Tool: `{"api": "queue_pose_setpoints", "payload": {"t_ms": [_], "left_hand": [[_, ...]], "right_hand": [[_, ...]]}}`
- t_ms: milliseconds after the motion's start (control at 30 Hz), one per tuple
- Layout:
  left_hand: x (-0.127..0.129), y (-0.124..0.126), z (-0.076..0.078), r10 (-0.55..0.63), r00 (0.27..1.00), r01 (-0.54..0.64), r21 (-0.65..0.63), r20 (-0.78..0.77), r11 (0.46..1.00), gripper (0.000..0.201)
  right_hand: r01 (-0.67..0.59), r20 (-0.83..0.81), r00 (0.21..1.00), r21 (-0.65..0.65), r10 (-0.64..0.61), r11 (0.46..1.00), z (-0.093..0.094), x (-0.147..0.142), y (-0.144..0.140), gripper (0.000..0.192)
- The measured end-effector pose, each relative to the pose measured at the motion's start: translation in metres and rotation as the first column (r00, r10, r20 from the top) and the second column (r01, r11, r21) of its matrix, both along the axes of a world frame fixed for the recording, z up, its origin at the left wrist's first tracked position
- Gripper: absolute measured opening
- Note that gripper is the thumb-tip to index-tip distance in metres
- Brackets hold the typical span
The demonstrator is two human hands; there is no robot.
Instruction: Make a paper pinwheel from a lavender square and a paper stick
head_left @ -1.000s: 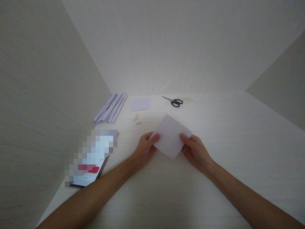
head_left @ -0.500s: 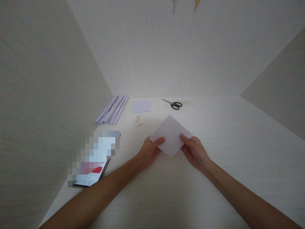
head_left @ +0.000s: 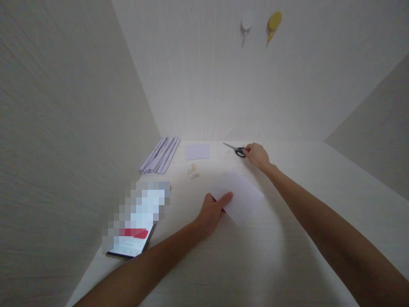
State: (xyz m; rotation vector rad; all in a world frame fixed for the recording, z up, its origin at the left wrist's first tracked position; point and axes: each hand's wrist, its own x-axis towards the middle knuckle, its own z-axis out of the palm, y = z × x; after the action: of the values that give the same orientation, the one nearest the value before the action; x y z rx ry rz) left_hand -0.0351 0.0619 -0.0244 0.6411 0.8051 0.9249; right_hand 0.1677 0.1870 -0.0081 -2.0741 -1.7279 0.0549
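Left hand: ok so this left hand is clamping the near-left edge of a thin white square paper sheet, thumb lying on top
White sheet: sitting cornerwise at mid tabletop; can't tell if it's touching down
Right hand: well apart from the left, this right hand is bunching its fingertips at the black loops of some metal-bladed scissors; honestly can't tell if it's gripping
Far edge: a pale lilac paper rectangle is lying left of the scissors, thin tan bits scattering just nearer
Left side: long folded whitish paper strips are lying beyond a lit-up phone
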Motion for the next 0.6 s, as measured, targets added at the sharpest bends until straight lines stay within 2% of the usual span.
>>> {"api": "queue_pose_setpoints", "payload": {"t_ms": [233, 367, 467, 600], "left_hand": [[-0.001, 0.003, -0.007, -0.054, 0.999, 0.054, 0.039, -0.007, 0.998, 0.033], [-0.002, 0.006, -0.015, -0.051, 0.996, 0.057, 0.087, -0.075, 0.995, 0.033], [-0.003, 0.006, -0.017, -0.098, 0.983, 0.118, 0.121, -0.158, 0.986, 0.034], [-0.005, 0.004, -0.015, -0.163, 0.966, 0.196, 0.156, -0.202, 0.968, 0.04]], "right_hand": [[0.068, 0.09, 0.994, -0.155, -0.055, 0.986, -0.008, -0.006, 0.031, 0.018], [0.07, 0.09, 0.995, -0.207, -0.052, 0.976, -0.008, -0.003, 0.04, 0.017], [0.06, 0.059, 0.997, -0.219, -0.048, 0.974, -0.006, -0.001, 0.04, 0.014], [0.066, -0.04, 0.996, -0.165, -0.074, 0.984, -0.002, -0.002, 0.03, 0.008]]}}
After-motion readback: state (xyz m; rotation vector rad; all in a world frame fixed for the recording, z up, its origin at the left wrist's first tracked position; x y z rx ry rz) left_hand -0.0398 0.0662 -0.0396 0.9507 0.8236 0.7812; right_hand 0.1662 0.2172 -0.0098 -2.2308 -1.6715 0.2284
